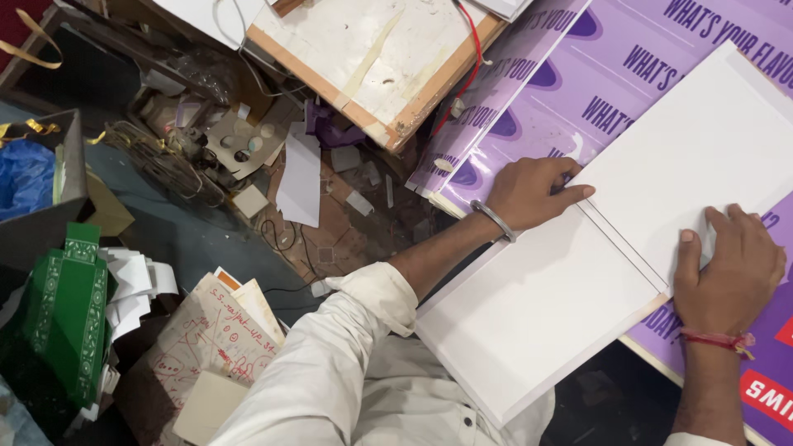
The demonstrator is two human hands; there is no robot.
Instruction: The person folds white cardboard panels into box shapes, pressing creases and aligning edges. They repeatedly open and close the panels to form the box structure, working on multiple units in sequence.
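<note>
Board: white board (578, 272), scored across, lies on purple sheets (628, 66), under both hands.
Left hand (529, 192): fingers curled, pressing at the score's far end; whether it pinches something is unclear.
Right hand (727, 268): flat, fingers spread, holding nothing.
Package: green patterned box (70, 318), lower left.

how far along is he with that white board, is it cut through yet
Done: a straight scored line runs across the white board, dividing it in two. In hand: the left hand presses at the line's upper end and the right hand lies flat on the far panel, both bare, no tool visible. Left: the two panels lie flush on the purple printed sheet; whether the cut goes right through cannot be told.
</note>
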